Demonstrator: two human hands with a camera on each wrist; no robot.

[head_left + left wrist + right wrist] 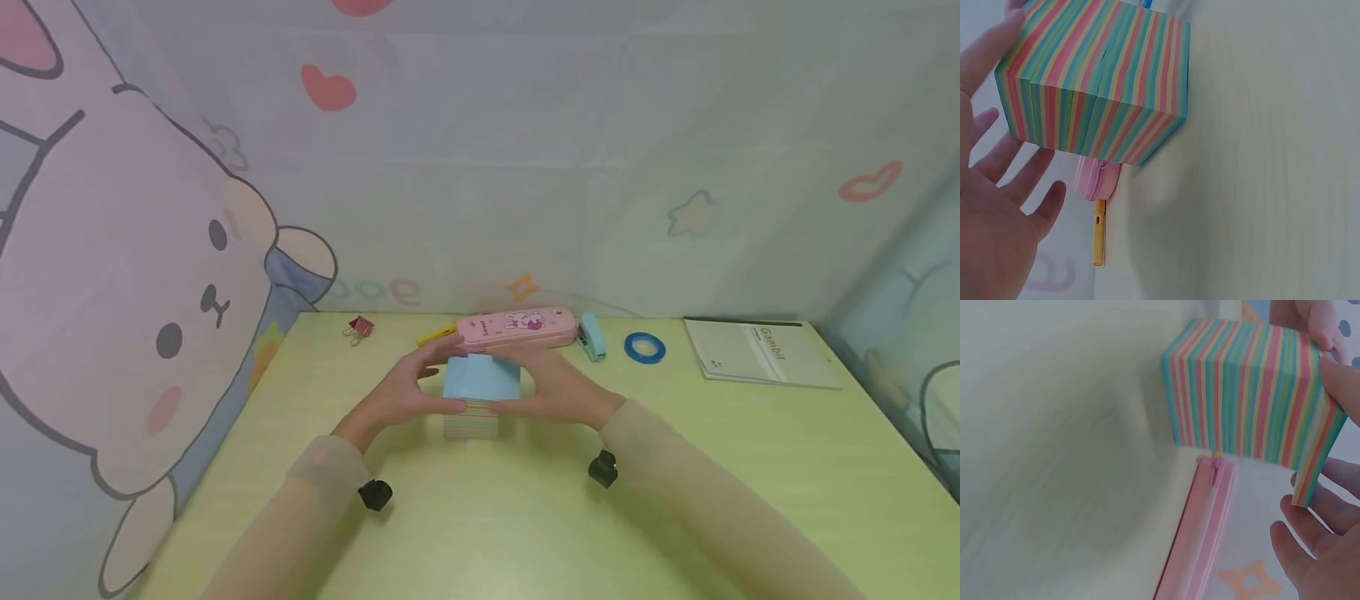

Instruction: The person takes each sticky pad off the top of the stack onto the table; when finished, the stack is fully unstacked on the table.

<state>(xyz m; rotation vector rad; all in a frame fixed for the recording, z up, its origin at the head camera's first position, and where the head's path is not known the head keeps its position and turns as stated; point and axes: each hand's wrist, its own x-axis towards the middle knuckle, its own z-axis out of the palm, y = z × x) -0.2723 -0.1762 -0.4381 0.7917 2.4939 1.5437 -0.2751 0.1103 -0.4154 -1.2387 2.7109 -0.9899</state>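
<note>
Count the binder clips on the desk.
1: a red binder clip near the table's far left edge, left of the pink pencil case. More may be hidden behind the hands.

Pale green table [750, 467] before a soft cloth backdrop [525, 167] printed with bunny [135, 275], hearts and stars.

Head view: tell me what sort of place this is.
Probably a desk set up for stationery or craft work. A pale green table carries a pink pencil case, a small stapler, a roll of blue tape and a booklet, with a cartoon-print cloth backdrop around it.
</note>
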